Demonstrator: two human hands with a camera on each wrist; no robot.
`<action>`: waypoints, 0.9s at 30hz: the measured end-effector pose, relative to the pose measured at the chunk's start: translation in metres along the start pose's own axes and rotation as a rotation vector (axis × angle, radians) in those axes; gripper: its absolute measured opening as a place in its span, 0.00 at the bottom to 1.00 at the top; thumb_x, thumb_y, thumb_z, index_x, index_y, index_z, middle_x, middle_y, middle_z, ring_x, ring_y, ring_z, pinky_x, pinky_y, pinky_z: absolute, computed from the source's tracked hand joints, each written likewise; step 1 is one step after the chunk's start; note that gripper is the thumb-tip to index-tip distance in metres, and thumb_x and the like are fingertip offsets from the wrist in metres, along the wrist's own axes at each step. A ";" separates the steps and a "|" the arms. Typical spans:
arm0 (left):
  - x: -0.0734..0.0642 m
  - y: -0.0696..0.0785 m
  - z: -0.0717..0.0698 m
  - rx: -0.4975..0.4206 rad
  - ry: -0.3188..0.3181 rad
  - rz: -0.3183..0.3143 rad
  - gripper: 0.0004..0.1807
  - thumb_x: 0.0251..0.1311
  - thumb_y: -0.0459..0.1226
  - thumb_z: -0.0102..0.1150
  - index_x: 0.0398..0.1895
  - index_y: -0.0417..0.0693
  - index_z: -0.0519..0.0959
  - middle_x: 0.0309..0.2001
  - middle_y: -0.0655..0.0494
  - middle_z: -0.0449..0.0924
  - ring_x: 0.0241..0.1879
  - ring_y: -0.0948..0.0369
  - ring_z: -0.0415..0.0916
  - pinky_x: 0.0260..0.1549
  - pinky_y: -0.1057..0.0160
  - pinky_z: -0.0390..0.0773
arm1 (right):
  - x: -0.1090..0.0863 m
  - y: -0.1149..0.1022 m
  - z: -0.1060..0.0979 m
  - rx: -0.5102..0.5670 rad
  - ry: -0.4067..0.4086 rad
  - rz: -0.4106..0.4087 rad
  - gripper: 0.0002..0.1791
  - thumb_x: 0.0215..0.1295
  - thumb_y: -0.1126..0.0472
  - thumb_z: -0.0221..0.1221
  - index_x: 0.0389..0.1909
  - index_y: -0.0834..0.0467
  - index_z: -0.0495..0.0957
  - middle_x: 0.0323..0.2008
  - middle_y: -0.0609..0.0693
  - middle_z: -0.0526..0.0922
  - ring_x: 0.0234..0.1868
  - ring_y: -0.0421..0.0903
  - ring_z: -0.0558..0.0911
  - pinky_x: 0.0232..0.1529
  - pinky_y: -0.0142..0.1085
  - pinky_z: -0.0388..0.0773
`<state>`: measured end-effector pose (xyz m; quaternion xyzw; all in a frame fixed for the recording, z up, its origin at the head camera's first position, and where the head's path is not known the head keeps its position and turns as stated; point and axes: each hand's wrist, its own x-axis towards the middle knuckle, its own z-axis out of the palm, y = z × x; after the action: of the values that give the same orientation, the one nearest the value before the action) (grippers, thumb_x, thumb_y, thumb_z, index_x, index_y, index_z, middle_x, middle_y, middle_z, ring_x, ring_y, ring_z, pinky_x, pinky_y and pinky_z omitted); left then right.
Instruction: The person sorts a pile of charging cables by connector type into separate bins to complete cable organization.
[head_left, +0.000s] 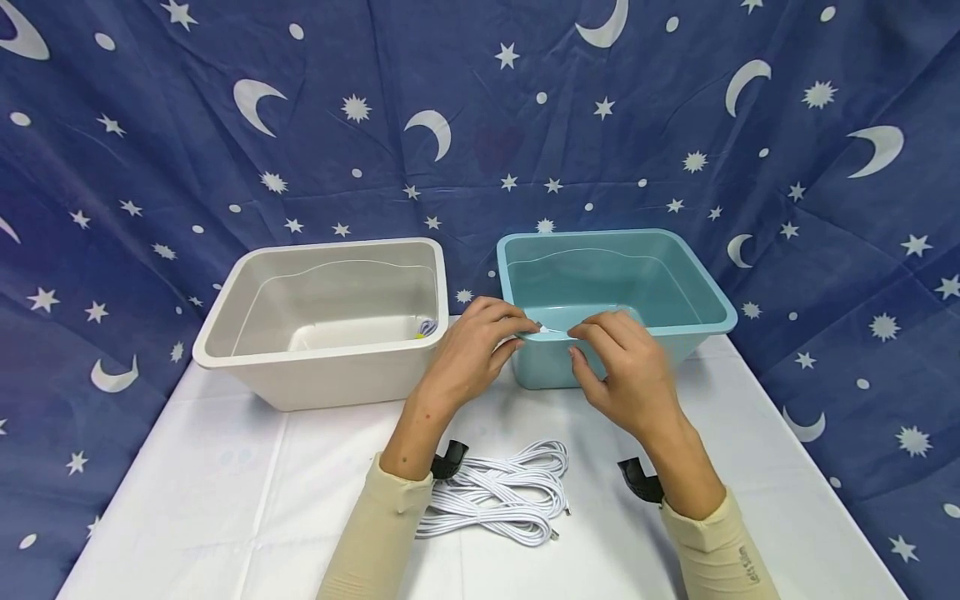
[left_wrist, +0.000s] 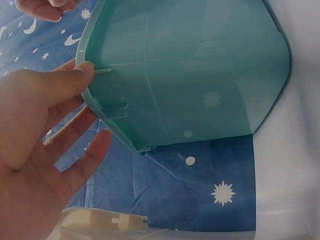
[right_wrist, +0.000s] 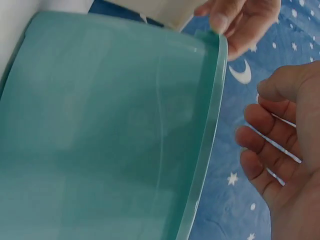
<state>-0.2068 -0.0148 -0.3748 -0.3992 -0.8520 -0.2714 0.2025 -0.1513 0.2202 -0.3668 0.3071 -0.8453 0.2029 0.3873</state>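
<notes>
At the front-left corner of the teal bin (head_left: 697, 328), my left hand (head_left: 474, 348) pinches the rim. In the left wrist view the thumb (left_wrist: 82, 75) lies on the near side of that rim, with the other fingers spread behind and below it. My right hand (head_left: 630, 367) is at the front rim, fingers loosely bent; the right wrist view shows this hand (right_wrist: 280, 140) apart from the rim with nothing seen in it. A small white thing (head_left: 553, 331) shows at the rim between the hands. Several coiled white cables (head_left: 517, 492) lie on the table below.
Left of the teal bin stands a beige bin (head_left: 322, 358), with a small grey bundle (head_left: 427, 327) and a bit of yellow in its right corner. Both bins stand on a white-covered table (head_left: 225, 492). A blue curtain (head_left: 480, 150) with moons and stars hangs behind.
</notes>
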 end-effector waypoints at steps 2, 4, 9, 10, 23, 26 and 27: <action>0.000 0.000 0.000 0.006 -0.001 0.002 0.16 0.64 0.35 0.66 0.53 0.61 0.84 0.53 0.65 0.81 0.58 0.63 0.69 0.61 0.67 0.68 | 0.000 -0.004 0.003 0.001 -0.007 -0.018 0.07 0.60 0.65 0.61 0.38 0.61 0.84 0.37 0.50 0.82 0.36 0.51 0.79 0.37 0.43 0.77; 0.000 0.000 0.000 0.013 -0.004 0.001 0.16 0.64 0.35 0.66 0.54 0.61 0.84 0.53 0.65 0.81 0.58 0.63 0.69 0.61 0.67 0.68 | 0.000 -0.008 0.006 0.001 -0.018 -0.033 0.07 0.60 0.64 0.60 0.37 0.60 0.84 0.36 0.50 0.82 0.35 0.50 0.79 0.36 0.42 0.78; 0.000 0.001 0.000 0.015 -0.015 -0.010 0.16 0.64 0.36 0.66 0.54 0.61 0.84 0.53 0.65 0.81 0.58 0.63 0.69 0.61 0.67 0.69 | -0.001 -0.014 0.012 0.006 -0.048 -0.060 0.06 0.60 0.64 0.60 0.36 0.59 0.83 0.35 0.48 0.82 0.33 0.47 0.78 0.34 0.40 0.77; 0.000 0.001 0.000 0.010 -0.018 -0.014 0.16 0.64 0.36 0.66 0.54 0.61 0.84 0.54 0.65 0.81 0.59 0.63 0.69 0.61 0.67 0.69 | -0.002 -0.015 0.013 0.008 -0.054 -0.063 0.06 0.60 0.64 0.60 0.36 0.59 0.83 0.35 0.48 0.82 0.33 0.46 0.78 0.33 0.40 0.77; -0.002 0.002 0.000 -0.034 -0.030 -0.031 0.17 0.66 0.35 0.64 0.55 0.59 0.83 0.56 0.65 0.79 0.59 0.63 0.68 0.60 0.64 0.70 | -0.008 -0.031 0.030 0.017 -0.194 -0.105 0.03 0.59 0.60 0.64 0.33 0.55 0.82 0.32 0.44 0.79 0.31 0.43 0.77 0.31 0.37 0.78; -0.002 0.001 0.000 -0.036 -0.027 -0.023 0.16 0.66 0.34 0.64 0.55 0.58 0.84 0.56 0.64 0.79 0.60 0.63 0.68 0.60 0.64 0.70 | -0.011 -0.035 0.036 0.017 -0.228 -0.120 0.04 0.57 0.59 0.66 0.29 0.54 0.82 0.29 0.43 0.78 0.29 0.42 0.75 0.29 0.36 0.76; -0.002 0.001 0.000 -0.036 -0.027 -0.021 0.16 0.66 0.34 0.63 0.55 0.57 0.84 0.56 0.64 0.79 0.60 0.62 0.68 0.60 0.63 0.70 | -0.012 -0.036 0.038 0.016 -0.243 -0.125 0.04 0.57 0.58 0.66 0.28 0.54 0.82 0.28 0.43 0.77 0.29 0.42 0.75 0.29 0.35 0.76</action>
<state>-0.2048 -0.0153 -0.3754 -0.3976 -0.8537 -0.2834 0.1811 -0.1409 0.1758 -0.3963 0.3846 -0.8634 0.1467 0.2917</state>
